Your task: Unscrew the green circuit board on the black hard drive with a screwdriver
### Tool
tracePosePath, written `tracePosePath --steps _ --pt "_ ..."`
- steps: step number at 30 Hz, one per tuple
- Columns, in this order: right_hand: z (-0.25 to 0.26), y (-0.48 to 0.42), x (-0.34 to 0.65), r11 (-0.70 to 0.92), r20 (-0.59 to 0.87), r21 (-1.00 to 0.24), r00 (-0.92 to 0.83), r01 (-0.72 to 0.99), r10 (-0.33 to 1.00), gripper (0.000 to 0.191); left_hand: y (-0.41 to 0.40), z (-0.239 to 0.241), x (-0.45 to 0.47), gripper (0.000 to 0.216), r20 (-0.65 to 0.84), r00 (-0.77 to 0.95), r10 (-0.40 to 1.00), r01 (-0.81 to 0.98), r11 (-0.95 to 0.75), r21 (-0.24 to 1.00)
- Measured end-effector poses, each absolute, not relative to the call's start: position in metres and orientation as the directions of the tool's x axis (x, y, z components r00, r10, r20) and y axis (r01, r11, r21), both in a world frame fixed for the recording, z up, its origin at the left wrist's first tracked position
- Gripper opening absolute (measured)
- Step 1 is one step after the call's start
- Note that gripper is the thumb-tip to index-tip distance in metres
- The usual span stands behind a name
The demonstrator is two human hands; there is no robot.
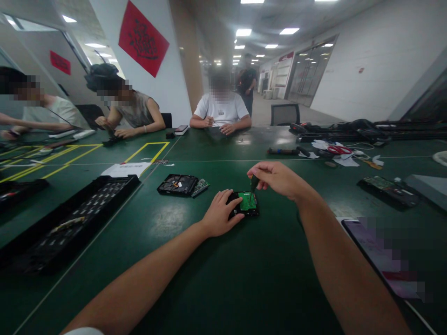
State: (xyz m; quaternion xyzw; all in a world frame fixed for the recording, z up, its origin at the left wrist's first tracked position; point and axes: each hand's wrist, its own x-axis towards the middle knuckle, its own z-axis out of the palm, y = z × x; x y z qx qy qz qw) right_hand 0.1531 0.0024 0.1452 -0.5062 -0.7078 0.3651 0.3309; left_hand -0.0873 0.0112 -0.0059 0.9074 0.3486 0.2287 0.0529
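Observation:
A small black hard drive (246, 208) with a green circuit board on top lies on the green table (223, 270) in front of me. My left hand (220, 214) rests on its left side, fingers curled over the edge and holding it down. My right hand (275, 178) is closed round a dark screwdriver (253, 183) held upright, its tip down on the green board.
Another opened hard drive (178, 184) with a loose green board (200, 187) lies further left. A long black tray (66, 223) runs along the left. A phone (377, 246) lies at the right, more drives (389, 190) beyond it. Three people sit at the far side.

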Motion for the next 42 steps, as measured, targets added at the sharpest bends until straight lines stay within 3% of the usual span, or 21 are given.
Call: tracePosePath --steps 7,15,25,30,37,42 --pt "0.1460 0.0005 0.1489 0.170 0.088 -0.854 -0.186 0.493 0.979 0.022 0.0099 -0.0050 -0.0865 0.058 0.375 0.650 0.661 0.613 -0.748 0.256" --pt "0.1469 -0.0016 0.1500 0.201 0.085 -0.873 -0.266 0.445 0.960 0.015 0.0093 -0.0028 -0.0866 0.058 0.369 0.655 0.659 0.616 -0.749 0.244" --pt "0.1466 0.0007 0.1516 0.250 0.117 -0.831 -0.282 0.498 0.952 0.026 0.0103 -0.0040 -0.0865 0.058 0.366 0.658 0.658 0.621 -0.749 0.230" --pt "0.1451 0.0002 0.1518 0.184 0.104 -0.847 -0.183 0.499 0.978 0.030 0.0101 -0.0038 -0.0867 0.059 0.369 0.657 0.658 0.618 -0.749 0.236" --pt "0.1430 0.0013 0.1515 0.228 0.122 -0.873 -0.258 0.431 0.958 0.016 0.0100 -0.0038 -0.0869 0.058 0.379 0.653 0.655 0.613 -0.752 0.243" --pt "0.1434 0.0018 0.1512 0.203 0.094 -0.889 -0.270 0.412 0.958 0.019 0.0101 -0.0038 -0.0866 0.059 0.373 0.658 0.654 0.618 -0.752 0.230"
